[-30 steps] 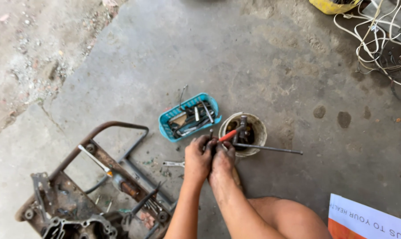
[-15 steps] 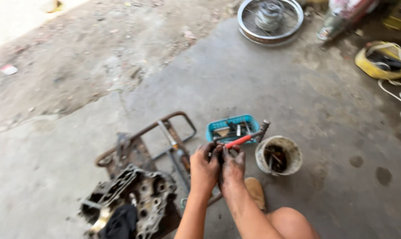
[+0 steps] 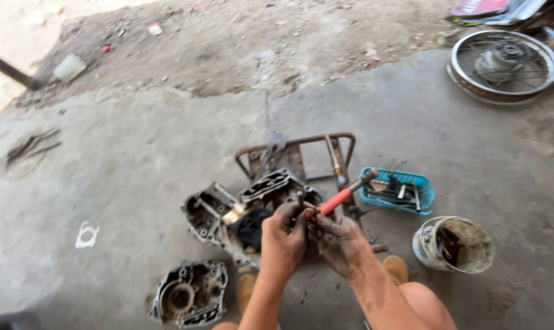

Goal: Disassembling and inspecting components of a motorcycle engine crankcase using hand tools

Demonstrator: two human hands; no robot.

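My view swinging left since before, engine case (image 3: pixel 252 211) now showing, both hands, left hand (image 3: pixel 283 235) and right hand (image 3: pixel 341 241), pinching a red-handled tool (image 3: pixel 344 194), its tip too small to make out.

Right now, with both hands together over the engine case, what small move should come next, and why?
Probably lower the hammer toward the engine case. The right hand grips its red handle, the left hand pinches a small part beside it, and both hover just above the open case rather than touching it.
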